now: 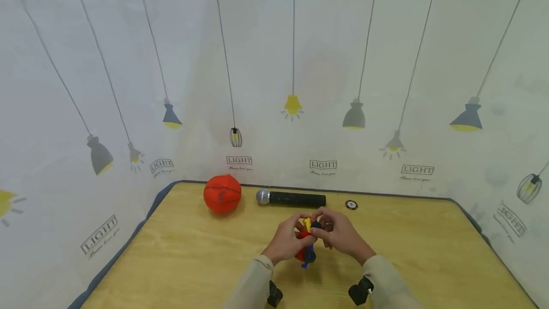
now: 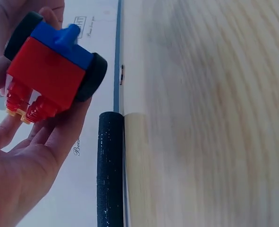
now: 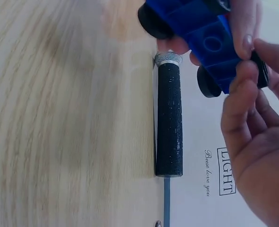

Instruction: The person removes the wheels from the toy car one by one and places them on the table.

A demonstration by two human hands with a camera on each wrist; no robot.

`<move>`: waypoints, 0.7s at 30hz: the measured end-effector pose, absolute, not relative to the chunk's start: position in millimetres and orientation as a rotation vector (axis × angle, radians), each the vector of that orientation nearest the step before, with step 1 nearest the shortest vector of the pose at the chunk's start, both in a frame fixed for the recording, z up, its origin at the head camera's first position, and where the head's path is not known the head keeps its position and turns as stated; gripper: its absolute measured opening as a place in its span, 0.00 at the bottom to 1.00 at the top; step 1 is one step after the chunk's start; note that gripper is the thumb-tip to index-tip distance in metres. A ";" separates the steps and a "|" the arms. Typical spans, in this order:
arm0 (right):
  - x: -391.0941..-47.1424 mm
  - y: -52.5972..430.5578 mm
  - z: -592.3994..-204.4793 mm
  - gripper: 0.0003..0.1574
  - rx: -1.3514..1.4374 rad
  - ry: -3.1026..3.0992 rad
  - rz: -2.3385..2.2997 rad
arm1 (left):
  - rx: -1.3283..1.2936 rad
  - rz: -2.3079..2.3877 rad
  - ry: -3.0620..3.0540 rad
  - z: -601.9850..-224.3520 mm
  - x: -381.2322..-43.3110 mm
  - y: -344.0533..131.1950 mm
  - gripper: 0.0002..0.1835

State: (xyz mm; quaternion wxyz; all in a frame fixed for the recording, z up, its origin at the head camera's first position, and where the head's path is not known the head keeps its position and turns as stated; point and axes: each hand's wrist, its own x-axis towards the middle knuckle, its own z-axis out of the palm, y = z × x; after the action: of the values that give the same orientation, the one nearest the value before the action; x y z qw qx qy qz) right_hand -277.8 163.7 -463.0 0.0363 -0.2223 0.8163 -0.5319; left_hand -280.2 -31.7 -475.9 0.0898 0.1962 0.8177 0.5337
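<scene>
Both hands hold a small toy car of building blocks [image 2: 45,71] above the table. It has a blue base [image 3: 210,45], black wheels, a red body and a yellow piece [image 1: 307,223] at one end. My left hand [image 1: 280,241] grips the car's body, its palm and fingers beside the red part in the left wrist view. With thumb and fingertips my right hand [image 1: 343,236] pinches a black wheel [image 3: 260,68] at the corner of the base. The car is tilted, so its hollow underside faces the right wrist camera.
A red ball [image 1: 222,194] with dark lines sits at the table's back left. Beside it lies a black microphone [image 1: 296,199] with a silver head. A small round black-and-white disc [image 1: 351,204] is to its right. A wall covering [image 1: 266,61] printed with lamps rises behind the wooden table [image 1: 171,261].
</scene>
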 end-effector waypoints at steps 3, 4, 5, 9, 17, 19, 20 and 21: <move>-281.0 163.3 -459.8 0.11 -0.698 2.497 -1.624 | 0.601 1.588 2.446 -472.7 -281.5 -30.3 0.25; -281.6 163.2 -459.6 0.10 -0.696 2.504 -1.627 | 0.600 1.591 2.450 -472.1 -281.6 -29.5 0.25; -281.9 163.2 -459.5 0.10 -0.705 2.520 -1.627 | 0.612 1.590 2.458 -471.7 -281.4 -28.6 0.25; -280.3 161.5 -461.7 0.09 -0.724 2.575 -1.679 | 0.650 1.589 2.496 -472.4 -278.8 -25.8 0.24; -273.5 152.9 -465.3 0.09 -0.681 2.673 -1.757 | 0.692 1.621 2.511 -477.0 -275.3 -24.4 0.21; -272.1 150.6 -465.5 0.10 -0.679 2.728 -1.733 | 0.701 1.638 2.495 -478.6 -275.3 -25.3 0.21; -271.1 149.6 -465.5 0.10 -0.683 2.759 -1.713 | 0.705 1.647 2.482 -479.6 -275.5 -25.9 0.21; -270.1 148.6 -465.2 0.11 -0.693 2.783 -1.697 | 0.709 1.658 2.466 -480.4 -275.5 -26.6 0.21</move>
State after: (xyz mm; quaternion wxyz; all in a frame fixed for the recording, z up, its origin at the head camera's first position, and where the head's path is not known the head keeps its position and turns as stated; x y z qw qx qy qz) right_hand -270.1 148.6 -465.2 -0.0952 -0.2070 0.8313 -0.5070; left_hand -275.5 -26.6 -480.4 0.0433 0.2318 0.8064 0.5423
